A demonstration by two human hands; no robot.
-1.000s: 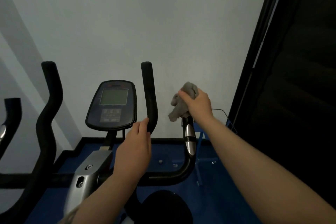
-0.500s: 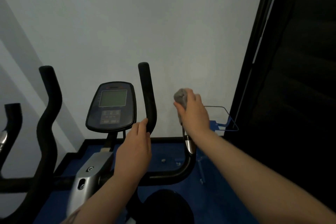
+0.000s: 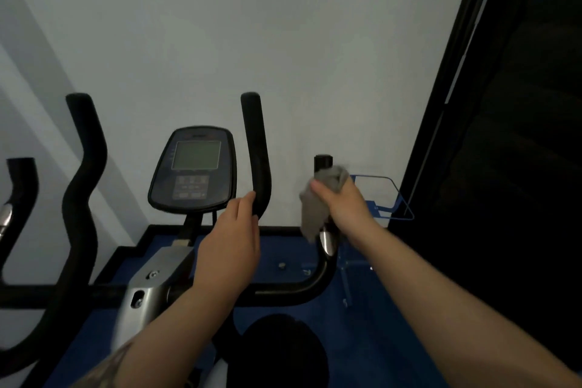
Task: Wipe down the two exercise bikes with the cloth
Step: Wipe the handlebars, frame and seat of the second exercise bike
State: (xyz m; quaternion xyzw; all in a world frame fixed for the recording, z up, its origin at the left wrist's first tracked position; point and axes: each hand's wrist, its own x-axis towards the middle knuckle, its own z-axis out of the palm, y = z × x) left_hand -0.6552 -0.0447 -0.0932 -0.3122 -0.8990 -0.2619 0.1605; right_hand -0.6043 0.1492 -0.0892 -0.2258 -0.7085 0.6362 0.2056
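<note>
Head view shows us at the near exercise bike [image 3: 151,287], its console [image 3: 193,170] at about 11 o'clock from the middle of the picture. Our right hand [image 3: 343,201] is the working grip: its fingers are curled round the grey cloth [image 3: 315,208], which is wrapped on the short right handlebar post [image 3: 323,164]. The post's black tip shows just above the cloth, at 12 o'clock from the hand; a loose tail of cloth hangs toward 7 o'clock, beside the silver sensor band [image 3: 327,241].

Our left hand [image 3: 230,246] rests on the tall inner handlebar [image 3: 256,154], fingers reaching up its lower end. Whether the thumb closes round the bar we cannot tell; it looks like steadying.

The relation that matters: the post's long axis runs nearly upright, 12 to 6 o'clock, and the cloth sits just below its top. So we judge the coming stroke runs along that axis, down toward the sensor band and the bend. The right hand is on it already; the left is well apart, at 9 o'clock.

A second bike's handlebars [image 3: 82,167] stand at the far left, not yet reached.
</note>
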